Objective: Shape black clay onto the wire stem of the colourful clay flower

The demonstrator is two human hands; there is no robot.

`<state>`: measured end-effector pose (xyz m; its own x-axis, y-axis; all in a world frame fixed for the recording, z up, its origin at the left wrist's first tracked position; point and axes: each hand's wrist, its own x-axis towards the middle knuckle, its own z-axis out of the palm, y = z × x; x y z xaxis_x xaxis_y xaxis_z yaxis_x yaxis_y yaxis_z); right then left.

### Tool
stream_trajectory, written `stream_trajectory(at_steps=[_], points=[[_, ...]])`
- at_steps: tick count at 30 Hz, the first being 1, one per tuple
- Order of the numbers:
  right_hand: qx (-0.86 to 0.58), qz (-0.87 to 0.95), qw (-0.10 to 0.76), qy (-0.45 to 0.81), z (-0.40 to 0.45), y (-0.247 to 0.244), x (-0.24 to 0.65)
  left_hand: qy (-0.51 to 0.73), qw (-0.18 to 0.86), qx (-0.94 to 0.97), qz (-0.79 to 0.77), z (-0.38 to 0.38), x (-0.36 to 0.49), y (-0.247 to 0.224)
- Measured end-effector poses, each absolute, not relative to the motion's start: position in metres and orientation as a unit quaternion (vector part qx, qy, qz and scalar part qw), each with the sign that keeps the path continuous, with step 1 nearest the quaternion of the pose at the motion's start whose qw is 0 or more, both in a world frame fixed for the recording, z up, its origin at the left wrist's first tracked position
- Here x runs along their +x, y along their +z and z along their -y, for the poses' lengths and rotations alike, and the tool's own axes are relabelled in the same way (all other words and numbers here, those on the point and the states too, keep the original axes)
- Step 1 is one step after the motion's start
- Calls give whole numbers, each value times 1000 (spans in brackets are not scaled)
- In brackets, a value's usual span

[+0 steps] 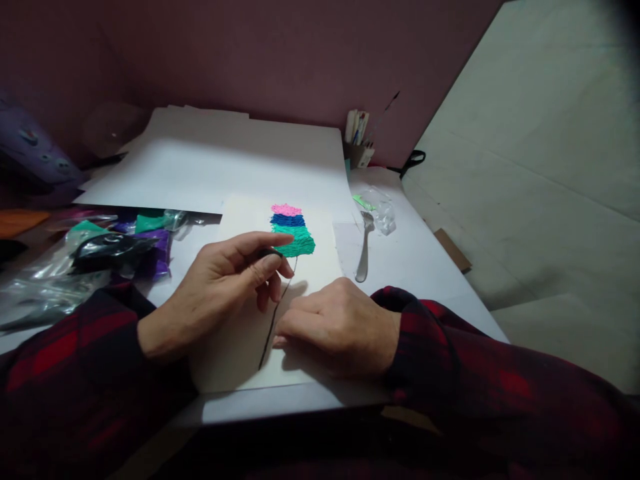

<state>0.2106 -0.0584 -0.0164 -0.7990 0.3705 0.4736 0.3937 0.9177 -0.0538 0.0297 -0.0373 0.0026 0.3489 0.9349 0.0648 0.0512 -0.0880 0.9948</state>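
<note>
My left hand [235,273] hovers over a cream sheet [225,360], pinching a small dark lump [270,253] that looks like black modelling clay, mostly covered by the fingers. On the sheet, bands of textured clay lie stacked: pink [287,210], dark blue [287,220] and green [300,243]. A thin black line [270,330] runs down from the green band towards me; whether it is clay or drawn is unclear. Beside this line my right hand [335,327] rests on the sheet, fingers curled together. Anything within them is hidden.
A fork [365,247] lies right of the sheet, near crumpled clear plastic [384,213] with a bit of green clay. Bags of coloured clay [120,247] crowd the left. Large white paper [225,157] covers the back; a pen holder [357,140] stands behind, right.
</note>
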Motion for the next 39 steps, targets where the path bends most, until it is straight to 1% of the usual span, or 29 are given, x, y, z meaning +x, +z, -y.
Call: stream_trajectory(at_steps=[9, 15, 22, 28, 34, 39], points=[[-201, 948, 246, -22, 59, -18, 211, 367, 569, 617, -401, 34, 29, 5], [-202, 949, 244, 4, 59, -17, 211, 341, 542, 638, -429, 36, 29, 6], [-202, 946, 254, -18, 58, -19, 210, 372, 507, 642, -438, 35, 30, 4], [-200, 948, 247, -16, 58, -18, 212, 367, 537, 635, -416, 35, 29, 2], [-195, 951, 242, -15, 58, -18, 210, 365, 550, 619, -426, 35, 30, 2], [-200, 946, 253, -25, 59, -18, 211, 363, 507, 651, -432, 35, 29, 4]])
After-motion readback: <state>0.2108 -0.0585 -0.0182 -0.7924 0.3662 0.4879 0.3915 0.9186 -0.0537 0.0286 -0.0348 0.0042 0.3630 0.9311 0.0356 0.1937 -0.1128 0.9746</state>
